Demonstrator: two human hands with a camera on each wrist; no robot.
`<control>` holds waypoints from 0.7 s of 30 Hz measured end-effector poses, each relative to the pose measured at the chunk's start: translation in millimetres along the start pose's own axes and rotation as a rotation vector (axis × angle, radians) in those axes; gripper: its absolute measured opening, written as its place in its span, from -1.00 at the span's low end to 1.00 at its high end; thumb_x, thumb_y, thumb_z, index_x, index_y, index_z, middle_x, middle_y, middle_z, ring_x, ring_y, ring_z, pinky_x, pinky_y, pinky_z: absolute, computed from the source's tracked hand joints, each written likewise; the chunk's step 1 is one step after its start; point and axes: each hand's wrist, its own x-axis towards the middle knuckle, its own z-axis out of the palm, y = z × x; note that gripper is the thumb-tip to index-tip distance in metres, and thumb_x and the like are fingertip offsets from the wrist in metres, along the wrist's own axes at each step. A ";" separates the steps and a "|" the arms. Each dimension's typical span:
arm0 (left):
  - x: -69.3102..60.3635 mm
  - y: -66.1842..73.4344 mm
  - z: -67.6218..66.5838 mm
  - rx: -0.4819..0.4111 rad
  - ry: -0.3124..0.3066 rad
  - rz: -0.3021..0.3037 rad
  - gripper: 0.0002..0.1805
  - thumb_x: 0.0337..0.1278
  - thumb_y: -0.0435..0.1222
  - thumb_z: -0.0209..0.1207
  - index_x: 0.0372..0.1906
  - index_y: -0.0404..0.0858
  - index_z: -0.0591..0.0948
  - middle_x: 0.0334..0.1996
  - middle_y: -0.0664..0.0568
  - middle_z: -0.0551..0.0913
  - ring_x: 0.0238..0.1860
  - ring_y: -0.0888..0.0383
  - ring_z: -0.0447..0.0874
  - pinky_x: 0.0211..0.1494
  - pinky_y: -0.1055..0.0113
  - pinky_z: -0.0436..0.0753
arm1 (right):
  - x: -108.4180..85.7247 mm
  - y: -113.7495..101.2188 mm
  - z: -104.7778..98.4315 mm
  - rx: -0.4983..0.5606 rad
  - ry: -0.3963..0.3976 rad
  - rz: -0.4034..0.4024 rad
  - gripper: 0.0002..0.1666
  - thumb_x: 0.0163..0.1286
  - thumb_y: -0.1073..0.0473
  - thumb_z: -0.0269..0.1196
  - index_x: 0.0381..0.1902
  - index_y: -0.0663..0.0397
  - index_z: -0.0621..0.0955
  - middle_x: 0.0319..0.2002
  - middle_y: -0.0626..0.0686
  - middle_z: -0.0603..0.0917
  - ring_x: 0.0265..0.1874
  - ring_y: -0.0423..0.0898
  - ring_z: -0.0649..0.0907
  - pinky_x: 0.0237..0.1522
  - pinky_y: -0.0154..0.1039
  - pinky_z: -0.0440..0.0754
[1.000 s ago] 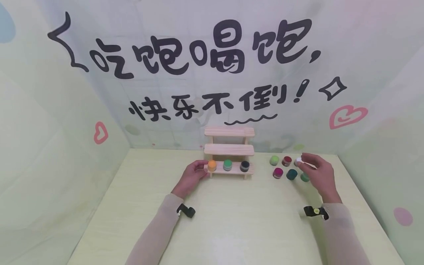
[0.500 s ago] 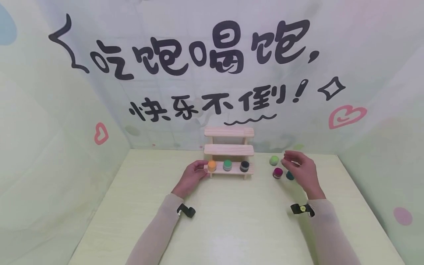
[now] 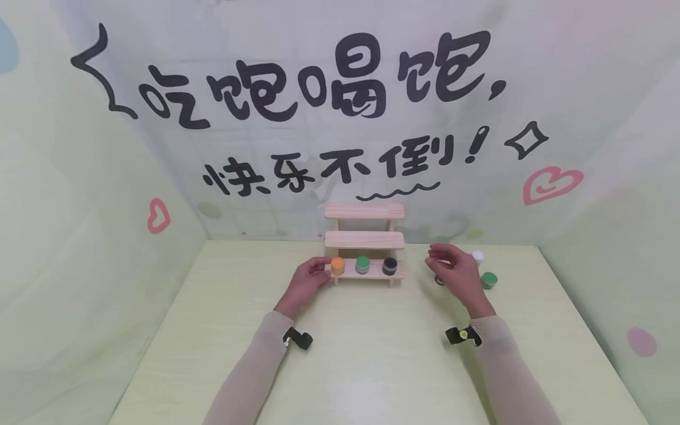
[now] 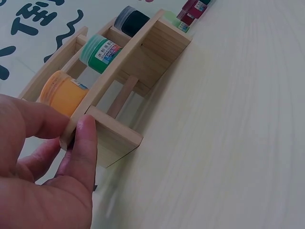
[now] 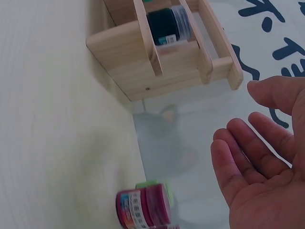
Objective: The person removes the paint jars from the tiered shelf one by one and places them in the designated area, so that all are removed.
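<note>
A three-tier wooden stand (image 3: 364,239) holds an orange jar (image 3: 337,266), a green jar (image 3: 363,264) and a black jar (image 3: 390,266) on its lowest shelf. My left hand (image 3: 304,288) grips that shelf's left end; in the left wrist view the thumb and fingers (image 4: 86,148) pinch the board beside the orange jar. To the right of the stand, my right hand (image 3: 458,276) hangs over the loose jars, holding nothing. The right wrist view shows its fingers (image 5: 248,152) relaxed and apart, with a magenta jar (image 5: 138,207) below them.
A white-lidded jar (image 3: 477,256) and another green jar (image 3: 489,280) stand right of my right hand, which hides other jars. Behind the pale table (image 3: 350,354) hangs a cloth backdrop (image 3: 265,35) with black lettering; cloth also hangs at both sides.
My right hand has moved left across the loose jars toward the stand, uncovering the white-lidded and green jars and covering others. My left hand keeps its grip on the shelf end.
</note>
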 end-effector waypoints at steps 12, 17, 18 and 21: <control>-0.1 1.9 2.3 -0.031 0.019 -0.010 -0.58 0.34 -0.51 0.20 0.26 -0.29 0.62 0.06 -0.10 0.59 0.01 0.14 0.65 0.13 0.41 0.77 | 8.0 2.3 37.3 0.050 -0.034 -0.051 -0.51 0.44 0.13 0.43 0.21 0.28 0.66 0.09 0.29 0.77 0.11 0.17 0.73 0.02 -0.63 0.66; -0.5 2.6 1.6 -0.036 0.018 -0.011 -0.57 0.32 -0.51 0.21 0.26 -0.28 0.62 0.08 -0.12 0.59 0.04 0.13 0.65 0.16 0.37 0.77 | 9.1 -10.3 45.6 0.084 -0.052 -0.062 -0.54 0.42 0.19 0.43 0.19 0.31 0.67 0.08 0.31 0.76 0.13 0.24 0.73 0.01 -0.60 0.68; -0.1 2.2 1.5 -0.039 0.018 -0.009 -0.57 0.32 -0.51 0.21 0.26 -0.29 0.62 0.08 -0.12 0.59 0.04 0.12 0.65 0.16 0.37 0.77 | 9.5 -11.7 47.0 0.085 -0.055 -0.062 -0.54 0.42 0.19 0.44 0.20 0.29 0.68 0.08 0.31 0.77 0.13 0.24 0.73 0.02 -0.60 0.68; 0.0 1.3 0.6 -0.040 0.018 -0.004 -0.57 0.32 -0.52 0.20 0.26 -0.29 0.62 0.09 -0.13 0.59 0.04 0.12 0.65 0.16 0.36 0.77 | 10.6 -15.4 51.7 0.085 -0.063 -0.056 -0.56 0.40 0.21 0.44 0.19 0.25 0.68 0.08 0.30 0.77 0.14 0.22 0.73 0.02 -0.60 0.68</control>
